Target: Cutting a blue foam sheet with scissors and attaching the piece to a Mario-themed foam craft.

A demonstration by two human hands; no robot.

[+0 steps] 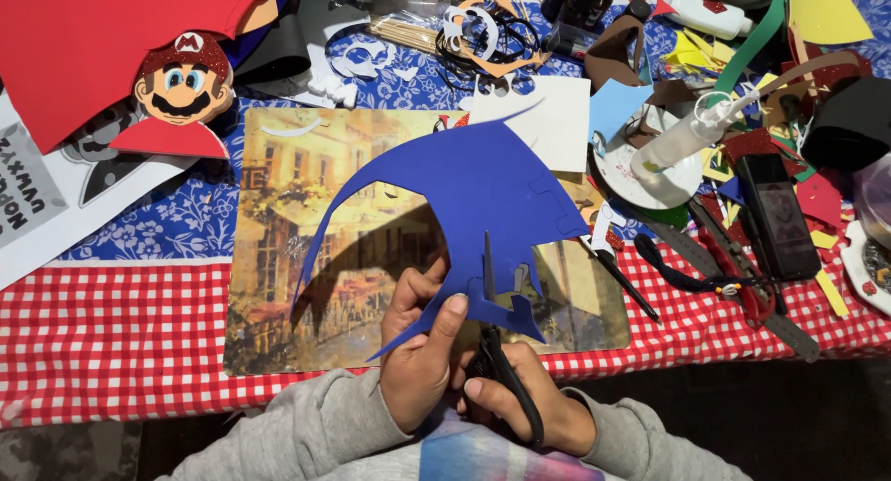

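Bright overhead light, sharp focus, dark shadow underneath.

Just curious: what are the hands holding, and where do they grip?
Left hand pinches the blue foam sheet at its lower edge; right hand holds black scissors by the handles.

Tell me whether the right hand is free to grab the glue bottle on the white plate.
Probably not as things stand: the right hand is threaded into black scissors cutting the blue foam sheet, and the glue bottle lies far across the table.

The foam sheet (464,189) is above the picture mat (306,258), which lies on the desk (111,333). The left hand (418,351) is beside the right hand (520,397) with scissors (497,351). A glue bottle (691,133) lies on a plate (650,179) to the right.
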